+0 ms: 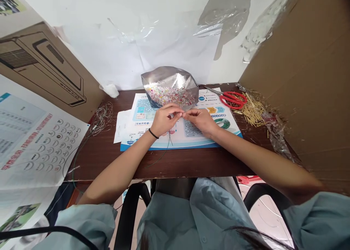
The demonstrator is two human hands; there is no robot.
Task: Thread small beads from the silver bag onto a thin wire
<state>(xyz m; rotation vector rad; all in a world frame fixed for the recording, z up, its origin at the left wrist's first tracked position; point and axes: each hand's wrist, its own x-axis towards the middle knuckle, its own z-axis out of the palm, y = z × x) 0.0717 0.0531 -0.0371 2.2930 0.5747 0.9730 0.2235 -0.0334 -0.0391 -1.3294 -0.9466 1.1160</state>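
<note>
My left hand [165, 119] and my right hand [198, 121] meet at the fingertips above a printed brochure sheet [203, 142]. A thin dark wire [166, 151] hangs from under my left fingers down to the table. What my right fingertips pinch is too small to make out. Just beyond the hands lies an open silver foil bag [169, 80] holding a mass of small multicoloured beads [171, 96]. Red-handled scissors [231, 100] rest to the right, near a heap of thin brass pins [253, 109].
The dark wooden table [164, 166] has a front edge close to my body. A tangled coil of fine wire [102, 118] lies at the left. Cardboard panels [298, 71] stand at the right and back left, and a printed poster [35, 144] hangs over the left side.
</note>
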